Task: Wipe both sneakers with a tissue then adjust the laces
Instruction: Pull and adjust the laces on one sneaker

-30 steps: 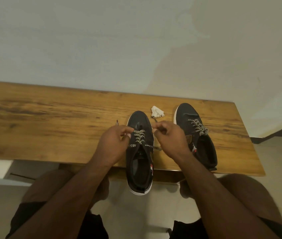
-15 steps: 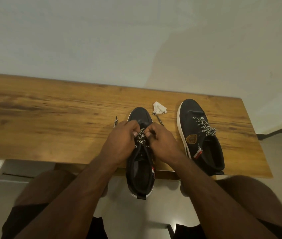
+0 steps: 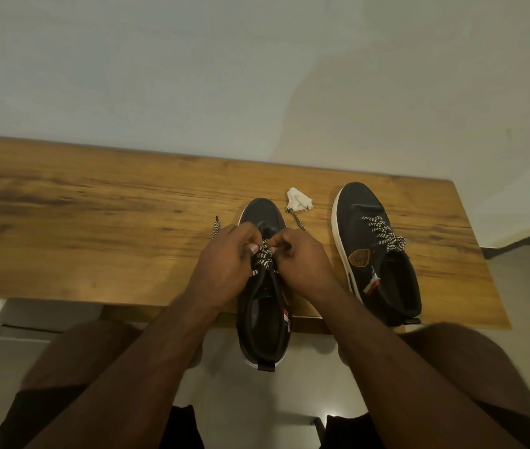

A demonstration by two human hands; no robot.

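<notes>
Both hands, left hand (image 3: pixel 224 264) and right hand (image 3: pixel 302 264), pinch the lace (image 3: pixel 263 254) on the near sneaker (image 3: pixel 265 319), whose heel overhangs the bench (image 3: pixel 95 228). Tugging hard risks pulling it off. Tissue (image 3: pixel 299 199) lies beyond the fingers (image 3: pixel 250 244).

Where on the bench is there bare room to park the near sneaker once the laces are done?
The widest bare stretch of bench lies left of the loose lace end. Between the two sneakers it is tight: the tissue and another lace end lie there. Both hands crowd the laces.
</notes>
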